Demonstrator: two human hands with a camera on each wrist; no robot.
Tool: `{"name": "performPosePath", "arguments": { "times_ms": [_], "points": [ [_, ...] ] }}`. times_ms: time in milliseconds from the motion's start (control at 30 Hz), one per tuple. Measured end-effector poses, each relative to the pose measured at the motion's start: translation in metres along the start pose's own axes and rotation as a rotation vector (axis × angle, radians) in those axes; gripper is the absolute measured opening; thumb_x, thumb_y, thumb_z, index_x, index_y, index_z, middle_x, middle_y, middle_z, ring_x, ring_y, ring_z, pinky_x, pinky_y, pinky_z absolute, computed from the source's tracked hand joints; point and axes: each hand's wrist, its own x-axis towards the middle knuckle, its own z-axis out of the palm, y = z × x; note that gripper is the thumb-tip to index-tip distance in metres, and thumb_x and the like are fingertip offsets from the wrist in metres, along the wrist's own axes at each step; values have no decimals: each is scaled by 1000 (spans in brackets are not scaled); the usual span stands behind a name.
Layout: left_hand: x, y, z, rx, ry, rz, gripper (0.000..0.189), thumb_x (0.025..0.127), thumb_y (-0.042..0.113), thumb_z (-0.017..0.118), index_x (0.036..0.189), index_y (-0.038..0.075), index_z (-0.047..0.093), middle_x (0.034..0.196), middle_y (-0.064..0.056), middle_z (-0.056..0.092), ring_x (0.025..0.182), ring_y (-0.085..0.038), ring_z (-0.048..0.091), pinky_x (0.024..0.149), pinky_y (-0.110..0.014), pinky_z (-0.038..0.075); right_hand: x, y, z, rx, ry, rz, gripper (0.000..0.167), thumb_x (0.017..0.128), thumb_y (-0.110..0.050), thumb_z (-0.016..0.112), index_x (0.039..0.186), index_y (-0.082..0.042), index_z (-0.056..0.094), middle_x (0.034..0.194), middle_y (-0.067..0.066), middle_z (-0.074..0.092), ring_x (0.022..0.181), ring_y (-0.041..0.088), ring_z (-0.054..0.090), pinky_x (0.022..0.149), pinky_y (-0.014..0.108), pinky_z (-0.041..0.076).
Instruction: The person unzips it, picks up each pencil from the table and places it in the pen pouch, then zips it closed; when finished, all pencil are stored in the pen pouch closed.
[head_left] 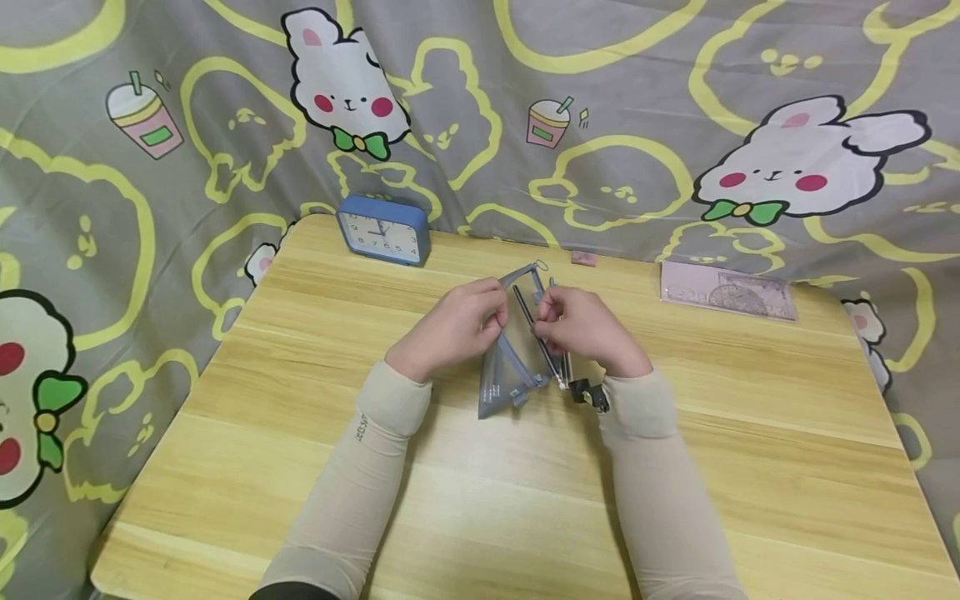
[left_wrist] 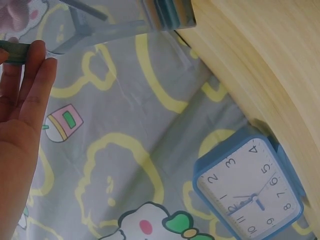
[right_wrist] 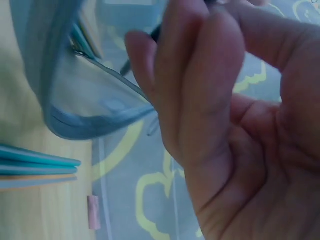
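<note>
A translucent mesh zip pouch [head_left: 491,387] with grey-blue edging is held up over the middle of the table. My left hand [head_left: 461,325] pinches its edge; in the left wrist view the fingers [left_wrist: 37,75] meet at a dark edge strip. Just to the right, my right hand [head_left: 581,329] pinches a slim dark pen [head_left: 522,304], which slants beside the pouch opening. The right wrist view has the pen partly hidden behind curled fingers [right_wrist: 210,85], near the pouch's rim [right_wrist: 75,127]. Teal and orange pencils [right_wrist: 40,167] lie below the pouch there.
A blue alarm clock [head_left: 384,231] stands at the back left of the wooden table [head_left: 300,367]. A small pink block [head_left: 583,258] and a pinkish printed sheet [head_left: 727,292] are by the back edge. A patterned curtain [head_left: 480,108] hangs behind. A small black object [head_left: 588,393] is beside the right wrist.
</note>
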Motion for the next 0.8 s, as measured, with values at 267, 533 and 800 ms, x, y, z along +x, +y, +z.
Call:
{"name": "performPosePath", "arguments": {
  "times_ms": [267,533,800],
  "points": [
    [0,0,0,5,-4,8,19,85,-9,61,85,10,64,93,-2,61,85,-16,60,79,-28,55,11,4,13,-14,59,-5,9,94,-9,69,92,-7,60,81,7,66,62,24,71,58,34,60],
    [0,0,-1,7,-19,6,17,87,-6,60,86,10,64,93,-4,62,84,-16,59,76,-28,53,14,1,23,-109,88,-34,10,93,-9,70,91,-9,60,79,6,67,60,17,66,58,31,55],
    [0,0,-1,9,-24,5,14,89,-4,60,87,10,65,95,-6,63,84,-17,59,75,-29,53,15,-3,30,-118,108,-46,10,94,-7,68,89,-9,59,75,5,67,57,16,67,54,29,49]
  ]
}}
